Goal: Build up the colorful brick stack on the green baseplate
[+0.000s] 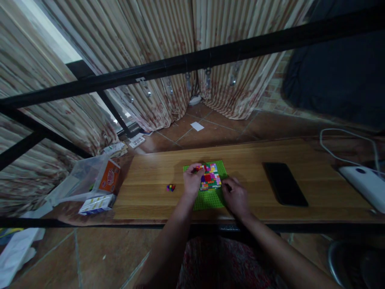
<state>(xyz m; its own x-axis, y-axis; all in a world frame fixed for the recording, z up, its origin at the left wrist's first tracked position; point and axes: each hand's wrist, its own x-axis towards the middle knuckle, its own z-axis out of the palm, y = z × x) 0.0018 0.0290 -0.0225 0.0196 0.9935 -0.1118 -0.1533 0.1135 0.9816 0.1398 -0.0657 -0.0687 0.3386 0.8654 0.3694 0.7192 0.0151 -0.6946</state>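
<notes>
A green studded baseplate (207, 202) lies on the wooden board, with a block of many-coloured toy bricks (210, 176) built up on its middle. My left hand (192, 180) is at the block's left side, thumb and fingers pinched together over its upper left corner. Whatever is between those fingertips is too small to make out. At the lower right of the block, my right hand (236, 196) is curled closed, its fingertips close to the block's edge. Anything it holds is hidden. Left of the plate sits a small cluster of loose bricks (171, 187).
On the wooden board (144, 172), a black phone (284, 184) lies to the right, near a white device (362, 184) with a cable. A clear plastic bin (87, 174) and a small box (96, 204) stand left. A dark metal bar (168, 66) crosses above the board.
</notes>
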